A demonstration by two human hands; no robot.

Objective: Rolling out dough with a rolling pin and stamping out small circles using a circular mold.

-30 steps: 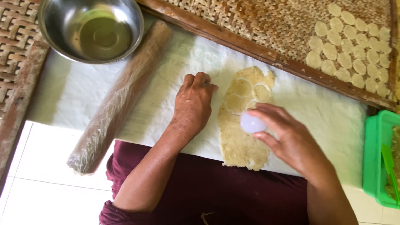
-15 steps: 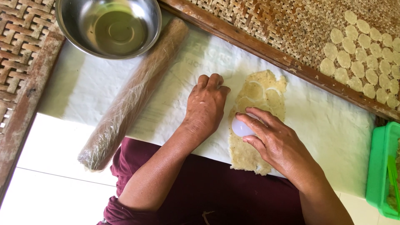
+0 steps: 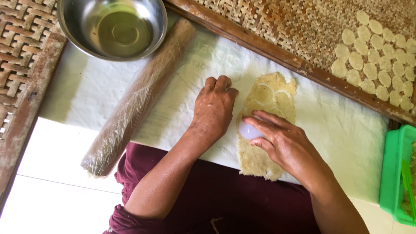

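Note:
A flat sheet of pale yellow dough point(image 3: 268, 108) lies on a white cloth point(image 3: 108, 95), with round cut marks in its upper part. My right hand point(image 3: 281, 138) presses a small round white cutter point(image 3: 248, 130) down onto the dough's left edge. My left hand point(image 3: 214, 108) rests flat on the cloth just left of the dough, fingers together, holding nothing. Maroon clothing over my lap shows below the cloth.
A plastic-wrapped rolling pin point(image 3: 138, 95) lies diagonally at the left. A steel bowl point(image 3: 113, 27) sits at the top left. A woven tray with a wooden frame point(image 3: 303, 65) holds several cut dough rounds point(image 3: 377, 60) at the top right. A green container point(image 3: 396, 173) stands at the right edge.
My right hand has moved the cutter a little left and down on the dough, from its middle to its left edge. My left hand has stayed beside the dough.

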